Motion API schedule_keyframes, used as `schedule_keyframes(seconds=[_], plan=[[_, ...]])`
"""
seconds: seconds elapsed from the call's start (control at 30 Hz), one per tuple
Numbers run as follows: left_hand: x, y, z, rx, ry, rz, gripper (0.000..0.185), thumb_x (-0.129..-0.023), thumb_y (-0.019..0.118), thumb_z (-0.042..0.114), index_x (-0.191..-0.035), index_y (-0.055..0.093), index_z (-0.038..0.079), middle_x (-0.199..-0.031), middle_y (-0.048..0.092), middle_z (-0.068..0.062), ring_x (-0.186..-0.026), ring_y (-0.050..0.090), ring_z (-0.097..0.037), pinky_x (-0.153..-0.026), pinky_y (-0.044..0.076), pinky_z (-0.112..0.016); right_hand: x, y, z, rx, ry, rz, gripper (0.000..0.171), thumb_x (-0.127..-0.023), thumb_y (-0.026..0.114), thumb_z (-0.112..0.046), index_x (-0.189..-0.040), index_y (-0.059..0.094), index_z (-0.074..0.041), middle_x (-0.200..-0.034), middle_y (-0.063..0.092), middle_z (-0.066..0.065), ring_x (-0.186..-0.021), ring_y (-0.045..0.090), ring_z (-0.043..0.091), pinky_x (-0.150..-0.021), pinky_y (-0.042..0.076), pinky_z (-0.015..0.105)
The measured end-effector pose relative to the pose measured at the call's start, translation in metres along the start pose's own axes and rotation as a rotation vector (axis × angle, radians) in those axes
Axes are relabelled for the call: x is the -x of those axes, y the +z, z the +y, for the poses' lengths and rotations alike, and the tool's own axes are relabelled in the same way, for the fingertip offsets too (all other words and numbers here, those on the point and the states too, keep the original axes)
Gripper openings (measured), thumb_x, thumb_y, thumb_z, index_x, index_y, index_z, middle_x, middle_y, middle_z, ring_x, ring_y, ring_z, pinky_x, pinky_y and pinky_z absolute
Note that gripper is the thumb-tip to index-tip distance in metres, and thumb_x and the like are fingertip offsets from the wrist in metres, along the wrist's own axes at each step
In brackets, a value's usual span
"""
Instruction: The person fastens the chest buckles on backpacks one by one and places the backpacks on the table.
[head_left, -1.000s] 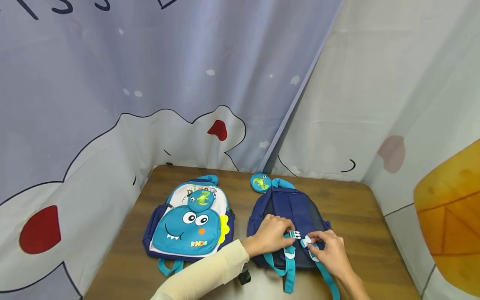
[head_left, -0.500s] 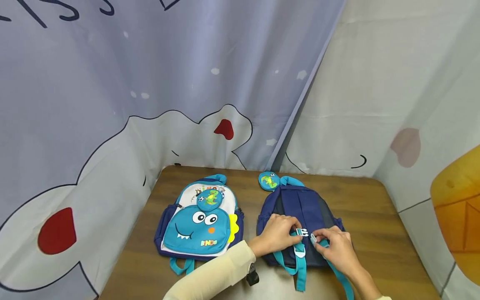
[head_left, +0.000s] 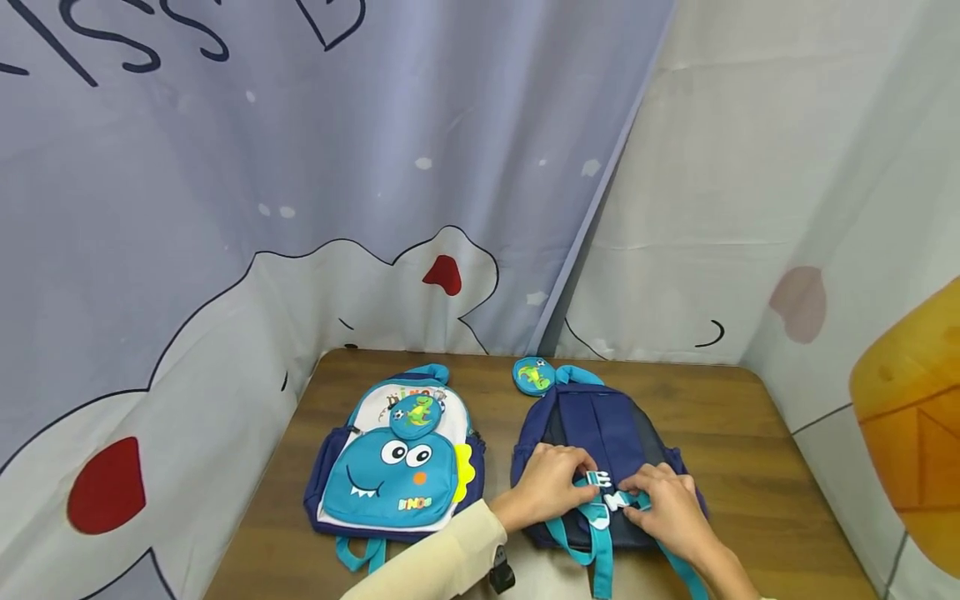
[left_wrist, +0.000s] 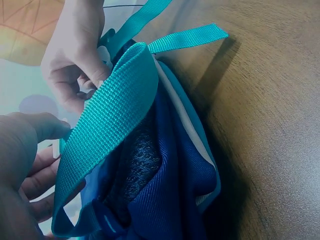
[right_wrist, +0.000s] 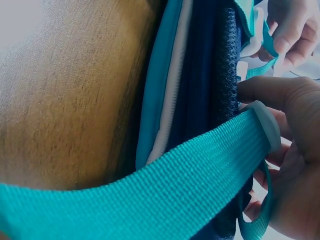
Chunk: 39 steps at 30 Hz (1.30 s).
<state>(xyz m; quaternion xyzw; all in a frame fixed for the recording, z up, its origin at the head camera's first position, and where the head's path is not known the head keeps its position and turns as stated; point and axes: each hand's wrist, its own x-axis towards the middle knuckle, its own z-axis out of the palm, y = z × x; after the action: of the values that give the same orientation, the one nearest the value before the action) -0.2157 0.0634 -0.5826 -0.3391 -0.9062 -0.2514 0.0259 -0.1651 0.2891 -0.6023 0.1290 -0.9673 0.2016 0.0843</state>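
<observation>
Head view: fingers of the left hand (head_left: 551, 485) and the right hand (head_left: 667, 504) curl around the two white halves of a chest-strap buckle (head_left: 609, 492), each hand pinching one half; the halves sit close together, though whether they are joined cannot be told. The buckle lies over the back panel of a navy backpack (head_left: 600, 425) resting face down on the wooden table (head_left: 750, 467), its teal shoulder straps (head_left: 600, 550) trailing toward the near edge. A round dinosaur pouch (head_left: 534, 375) lies at the top of this bag, beside its teal carry handle. Well to the left lies a second backpack with a blue dinosaur face (head_left: 393, 475), front side up. Printed curtains (head_left: 300, 208) enclose the table on the far and side edges.
</observation>
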Motion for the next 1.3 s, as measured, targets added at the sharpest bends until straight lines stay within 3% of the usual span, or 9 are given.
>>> schedule_keyframes(seconds=[0.27,0.53,0.7,0.9,1.3], plan=[[0.003,0.001,-0.003,0.016,-0.001,0.022,0.023,-0.085,0.072,0.044,-0.102,0.068,0.029,-0.087,0.064,0.020,-0.079,0.053,0.009,-0.081,0.037,-0.024,-0.005,0.002,-0.001,0.027,0.018,-0.051,0.027,-0.065,0.089,-0.026,-0.087,0.074,-0.030,-0.081,0.053,-0.018,-0.083,0.048,0.008,-0.071,0.028,0.037],[0.009,0.005,-0.002,0.030,-0.008,0.028,0.023,-0.085,0.072,0.045,-0.102,0.068,0.030,-0.086,0.063,0.021,-0.080,0.054,0.009,-0.082,0.037,-0.023,0.001,0.001,0.000,-0.103,0.077,-0.019,0.033,-0.063,0.090,-0.022,-0.084,0.067,-0.035,-0.089,0.057,-0.017,-0.084,0.054,0.010,-0.075,0.029,0.038],[0.010,0.005,-0.001,0.027,0.001,0.046,0.022,-0.085,0.073,0.044,-0.101,0.068,0.029,-0.086,0.063,0.020,-0.079,0.054,0.009,-0.083,0.037,-0.024,0.002,-0.002,0.001,-0.237,0.077,0.019,0.035,-0.065,0.089,-0.014,-0.086,0.066,-0.031,-0.081,0.058,-0.013,-0.067,0.049,0.008,-0.071,0.031,0.033],[0.008,0.006,0.000,0.020,0.016,0.068,0.023,-0.084,0.074,0.044,-0.101,0.067,0.030,-0.087,0.063,0.021,-0.079,0.053,0.010,-0.083,0.037,-0.023,-0.001,-0.007,0.003,-0.386,0.135,0.015,0.034,-0.068,0.085,-0.006,-0.087,0.066,-0.027,-0.067,0.055,-0.007,-0.058,0.048,0.006,-0.052,0.040,0.023],[0.006,0.007,0.000,0.015,0.016,0.094,0.022,-0.083,0.075,0.043,-0.099,0.066,0.030,-0.085,0.063,0.020,-0.078,0.054,0.009,-0.083,0.038,-0.024,-0.009,-0.012,0.004,-0.400,0.067,0.118,0.036,-0.066,0.087,-0.006,-0.088,0.068,-0.028,-0.060,0.053,-0.009,-0.050,0.045,0.006,-0.047,0.038,0.023]])
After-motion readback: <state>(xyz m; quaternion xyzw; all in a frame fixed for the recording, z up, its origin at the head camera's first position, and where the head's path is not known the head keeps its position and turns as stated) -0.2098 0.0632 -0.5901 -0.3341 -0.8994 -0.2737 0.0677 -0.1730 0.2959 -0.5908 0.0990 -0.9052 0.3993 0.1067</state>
